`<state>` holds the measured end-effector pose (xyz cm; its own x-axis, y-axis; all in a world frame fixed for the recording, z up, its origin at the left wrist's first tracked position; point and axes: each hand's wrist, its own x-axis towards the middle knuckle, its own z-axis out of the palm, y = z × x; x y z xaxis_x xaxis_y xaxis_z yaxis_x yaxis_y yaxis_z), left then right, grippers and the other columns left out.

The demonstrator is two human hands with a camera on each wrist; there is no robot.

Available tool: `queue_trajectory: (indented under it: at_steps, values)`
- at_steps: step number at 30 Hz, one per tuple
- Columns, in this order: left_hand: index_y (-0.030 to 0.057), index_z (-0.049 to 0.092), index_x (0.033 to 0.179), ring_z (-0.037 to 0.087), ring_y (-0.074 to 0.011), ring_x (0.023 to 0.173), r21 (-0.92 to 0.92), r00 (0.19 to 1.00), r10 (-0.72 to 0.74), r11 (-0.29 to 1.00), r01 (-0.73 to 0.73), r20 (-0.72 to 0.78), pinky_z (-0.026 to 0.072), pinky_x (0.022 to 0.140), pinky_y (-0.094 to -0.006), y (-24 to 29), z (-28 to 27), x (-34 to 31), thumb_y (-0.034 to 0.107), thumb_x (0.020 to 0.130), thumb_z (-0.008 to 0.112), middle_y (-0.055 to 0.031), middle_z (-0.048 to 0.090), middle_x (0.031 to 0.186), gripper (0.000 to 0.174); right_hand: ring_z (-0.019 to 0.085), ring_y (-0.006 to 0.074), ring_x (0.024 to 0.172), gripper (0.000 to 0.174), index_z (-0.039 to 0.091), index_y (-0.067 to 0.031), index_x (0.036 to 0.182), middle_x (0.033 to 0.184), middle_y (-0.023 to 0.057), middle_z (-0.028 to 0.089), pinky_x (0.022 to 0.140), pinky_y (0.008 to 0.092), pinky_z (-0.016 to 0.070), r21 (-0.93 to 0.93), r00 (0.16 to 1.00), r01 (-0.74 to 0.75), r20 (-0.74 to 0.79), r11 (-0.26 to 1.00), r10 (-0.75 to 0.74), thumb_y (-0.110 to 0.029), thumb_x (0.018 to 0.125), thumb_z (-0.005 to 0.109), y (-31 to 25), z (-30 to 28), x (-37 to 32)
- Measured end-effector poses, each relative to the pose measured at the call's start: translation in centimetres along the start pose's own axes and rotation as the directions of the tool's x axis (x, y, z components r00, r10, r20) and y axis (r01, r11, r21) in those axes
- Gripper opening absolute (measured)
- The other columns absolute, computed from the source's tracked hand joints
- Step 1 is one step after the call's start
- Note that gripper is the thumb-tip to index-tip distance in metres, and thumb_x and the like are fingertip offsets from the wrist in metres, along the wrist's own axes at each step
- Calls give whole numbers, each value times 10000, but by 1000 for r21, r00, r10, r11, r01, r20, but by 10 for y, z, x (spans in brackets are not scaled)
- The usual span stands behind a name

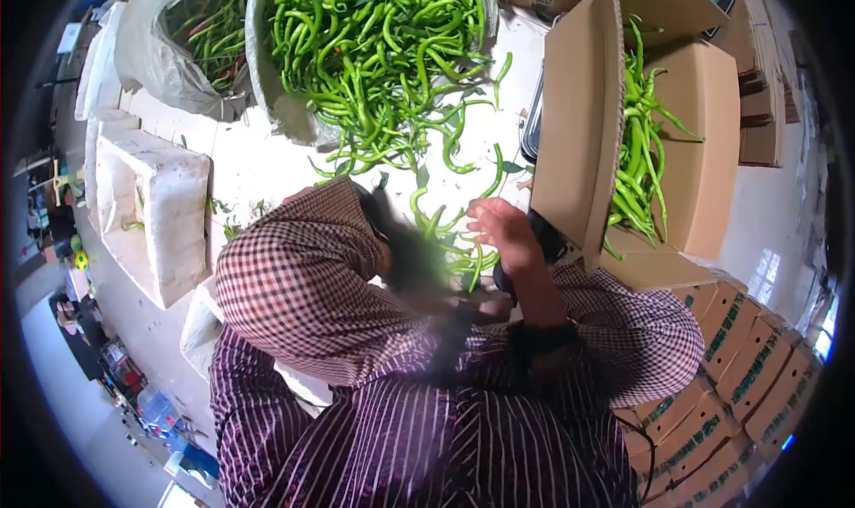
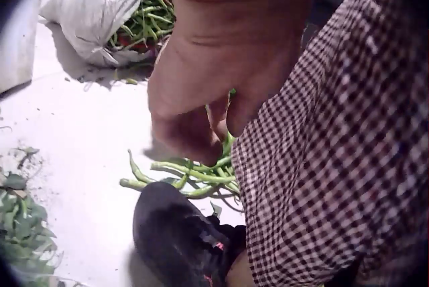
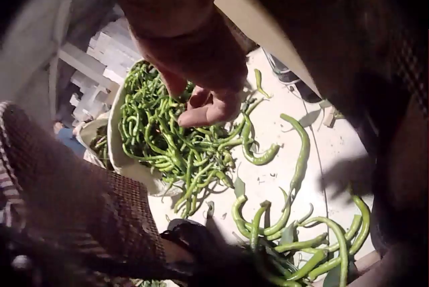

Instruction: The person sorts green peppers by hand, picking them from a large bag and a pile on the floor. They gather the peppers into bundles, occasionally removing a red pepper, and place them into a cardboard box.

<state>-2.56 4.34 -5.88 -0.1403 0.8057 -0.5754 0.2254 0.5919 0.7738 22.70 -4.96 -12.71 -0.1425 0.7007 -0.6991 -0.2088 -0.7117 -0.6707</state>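
Long green chili peppers lie loose on the pale floor between the person's legs. Above them the right hand hovers with loosely bent fingers, holding nothing; in the right wrist view this hand overlaps the big pepper heap behind it. Low over several loose peppers, the left hand points down with curled fingers, and a bit of green pepper shows between thumb and fingers. The hand's far side hides most of that pepper. A dark blurred shape covers the left hand's area in the head view.
A large open sack spills peppers forward, beside a smaller sack. A cardboard box with peppers stands right, a white foam box left. A dark shoe is near the loose peppers; stacked cartons stand lower right.
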Motion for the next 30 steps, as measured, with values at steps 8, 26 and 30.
queue_trajectory:
  at_steps: [8, 26, 30]
  values:
    - [-48, 598, 1139, 638, -231, 899, 45, 977, -80, 996, 72, 196, 503, 818, -318, -84, -25, 60, 47, 876, 585, -116, 663, 980, 280, 625, 246, 794, 292, 619, -19, 1055, 901, 156, 634, 703, 337, 498, -747, 864, 266, -96, 610, -494, -132, 789, 660, 67, -5, 117]
    - [-9, 550, 1071, 479, -118, 689, -495, 965, -230, 857, 140, -124, 408, 566, -279, -116, -44, 225, 287, 739, 808, -33, 553, 854, 515, 606, 365, 801, 79, 578, -44, 820, 762, 165, 588, 704, 459, 485, -950, 964, 241, 210, 198, -164, -98, 795, 631, 73, 31, 125]
    - [-24, 560, 1048, 556, -158, 742, -458, 943, -193, 888, 51, -270, 467, 605, -305, -83, -27, 231, 252, 732, 807, -76, 598, 902, 487, 619, 350, 784, 106, 597, -43, 816, 770, 161, 612, 697, 441, 487, -863, 973, 214, 150, 458, -173, -144, 817, 629, 38, 49, 145]
